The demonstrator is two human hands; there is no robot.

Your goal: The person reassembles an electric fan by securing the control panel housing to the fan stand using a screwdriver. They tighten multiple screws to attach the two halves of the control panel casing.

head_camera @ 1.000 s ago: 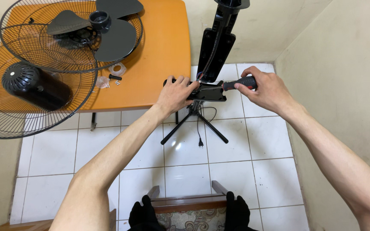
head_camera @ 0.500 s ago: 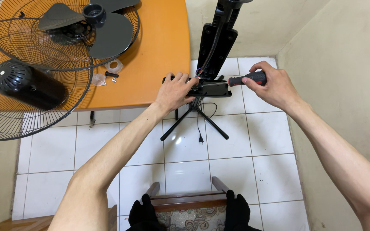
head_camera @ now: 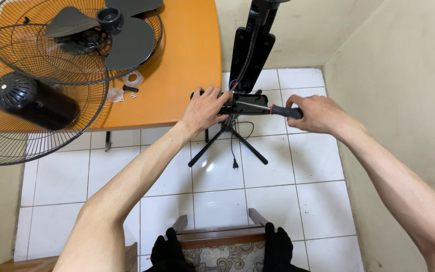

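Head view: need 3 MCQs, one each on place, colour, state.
1. Where does the fan blade lie?
A. on the floor
B. in a wire guard on the table
C. on the chair

2. What colour is the table?
A. orange
B. white
C. green

3. What is the right hand doing?
A. hanging free
B. gripping a screwdriver
C. resting on the wall

Answers:
1 B, the blade sits inside the guard on the tabletop.
2 A, the top is plainly orange.
3 B, fingers close round the handle while the left hand steadies the black housing.
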